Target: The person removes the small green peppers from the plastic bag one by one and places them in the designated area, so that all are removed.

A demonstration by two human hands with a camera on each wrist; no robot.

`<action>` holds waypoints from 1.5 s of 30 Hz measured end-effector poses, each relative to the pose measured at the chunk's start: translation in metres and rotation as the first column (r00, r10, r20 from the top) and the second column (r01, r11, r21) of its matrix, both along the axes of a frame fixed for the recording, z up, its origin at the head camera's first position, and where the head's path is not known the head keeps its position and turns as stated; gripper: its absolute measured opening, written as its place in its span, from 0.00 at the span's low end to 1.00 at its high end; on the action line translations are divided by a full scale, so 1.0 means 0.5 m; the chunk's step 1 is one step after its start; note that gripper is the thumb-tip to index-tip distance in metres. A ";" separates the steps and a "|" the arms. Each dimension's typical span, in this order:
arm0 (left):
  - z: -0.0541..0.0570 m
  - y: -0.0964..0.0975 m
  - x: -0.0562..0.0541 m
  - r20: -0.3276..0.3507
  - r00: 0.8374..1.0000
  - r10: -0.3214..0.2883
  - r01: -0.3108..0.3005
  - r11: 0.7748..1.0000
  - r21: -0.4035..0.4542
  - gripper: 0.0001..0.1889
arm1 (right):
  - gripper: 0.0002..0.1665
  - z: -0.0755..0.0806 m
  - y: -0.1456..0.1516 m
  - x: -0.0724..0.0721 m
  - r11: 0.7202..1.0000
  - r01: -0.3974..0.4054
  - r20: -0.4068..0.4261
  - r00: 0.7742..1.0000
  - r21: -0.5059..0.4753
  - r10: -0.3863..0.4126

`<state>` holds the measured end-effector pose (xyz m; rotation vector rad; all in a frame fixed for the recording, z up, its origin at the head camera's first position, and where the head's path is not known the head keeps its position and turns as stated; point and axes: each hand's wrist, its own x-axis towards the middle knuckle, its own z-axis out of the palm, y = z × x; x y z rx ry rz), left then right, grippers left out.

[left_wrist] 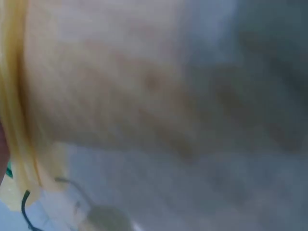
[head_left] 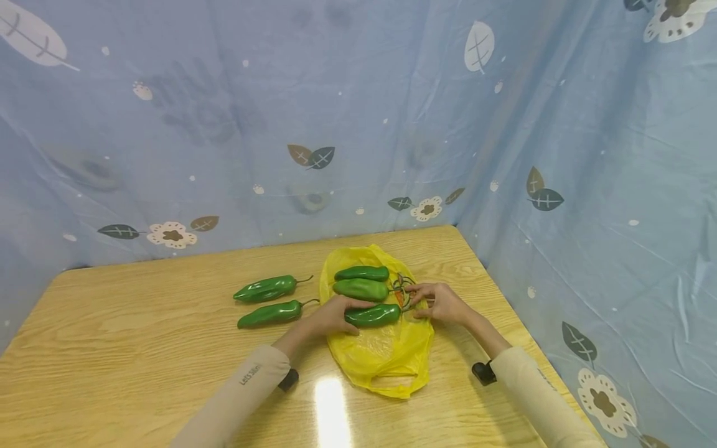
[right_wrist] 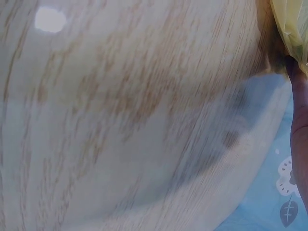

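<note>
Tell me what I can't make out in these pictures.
- Head: left end of the long green pepper at the left hand, partly covered by its fingers.
- Head: small orange-red thing beside the right hand, too small to identify.
- Right wrist: most of the yellow plastic bag, cut off at right.

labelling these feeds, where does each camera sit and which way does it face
Head: on the person's head, facing forward and down at green peppers and a yellow bag; both sleeves, left fingers and right fingers show.
Left wrist: on that wrist, looking at a blurred surface, apparently tabletop; only a sliver of skin shows, far left.
Right wrist: on that wrist, looking across the tabletop toward blue cloth; a strip of skin shows, far right.
Shared: head and right wrist both show the yellow bag.
</note>
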<state>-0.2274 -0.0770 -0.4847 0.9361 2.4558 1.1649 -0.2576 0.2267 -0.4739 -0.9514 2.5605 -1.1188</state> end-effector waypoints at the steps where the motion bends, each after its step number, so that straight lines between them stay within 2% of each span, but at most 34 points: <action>1: -0.002 0.001 0.002 0.008 1.000 0.015 -0.016 1.000 0.003 0.33 | 0.08 0.000 0.000 0.001 1.000 0.001 0.002 1.000 -0.003 -0.001; 4: -0.001 0.006 0.009 0.056 0.996 0.073 -0.074 0.997 0.020 0.34 | 0.08 0.019 -0.010 0.013 1.000 -0.001 0.004 1.000 -0.006 0.001; 7: 0.002 0.011 0.012 0.086 0.988 0.127 -0.130 0.991 0.033 0.32 | 0.08 0.020 -0.011 0.015 1.000 0.002 0.010 1.000 -0.008 -0.002; 10: -0.002 0.015 0.011 0.057 0.985 0.160 -0.162 0.986 0.034 0.29 | 0.08 0.009 -0.007 0.009 1.000 0.001 0.011 1.000 0.001 -0.001; 11: -0.004 0.016 0.011 0.046 0.985 0.164 -0.166 0.986 0.030 0.30 | 0.08 -0.002 -0.003 0.004 1.000 0.001 0.008 1.000 0.002 -0.001; 16: -0.008 0.016 0.008 -0.031 0.990 0.137 -0.138 0.990 -0.014 0.31 | 0.09 0.000 -0.004 0.003 1.000 0.001 -0.001 1.000 0.000 -0.001; 20: -0.003 0.013 0.009 -0.084 0.991 0.101 -0.104 0.994 -0.028 0.28 | 0.09 0.004 -0.006 0.004 1.000 0.004 0.004 1.000 -0.006 -0.004; 24: 0.014 0.006 0.009 -0.101 0.991 0.084 -0.087 0.996 -0.028 0.26 | 0.08 0.003 -0.006 0.002 1.000 0.005 0.007 1.000 -0.005 -0.005; 27: 0.034 0.002 0.012 -0.114 0.989 0.094 -0.097 0.995 -0.019 0.25 | 0.08 0.001 -0.004 0.000 1.000 0.010 0.007 1.000 0.001 -0.010; 31: 0.065 -0.004 0.025 -0.119 0.983 0.142 -0.142 0.990 0.011 0.26 | 0.08 -0.001 0.001 -0.002 1.000 0.010 -0.015 1.000 0.006 -0.010; 34: 0.087 -0.008 0.037 -0.135 0.972 0.193 -0.190 0.981 0.031 0.27 | 0.08 -0.003 0.004 -0.002 1.000 0.005 -0.021 1.000 0.002 -0.005; 39: 0.115 -0.019 0.055 -0.118 0.961 0.251 -0.243 0.967 0.081 0.27 | 0.08 -0.004 0.004 -0.001 1.000 0.006 0.023 1.000 -0.004 -0.005; 45: 0.133 -0.036 0.075 -0.101 0.967 0.232 -0.222 0.970 0.104 0.26 | 0.08 -0.004 0.004 0.000 1.000 0.013 0.016 1.000 0.004 -0.013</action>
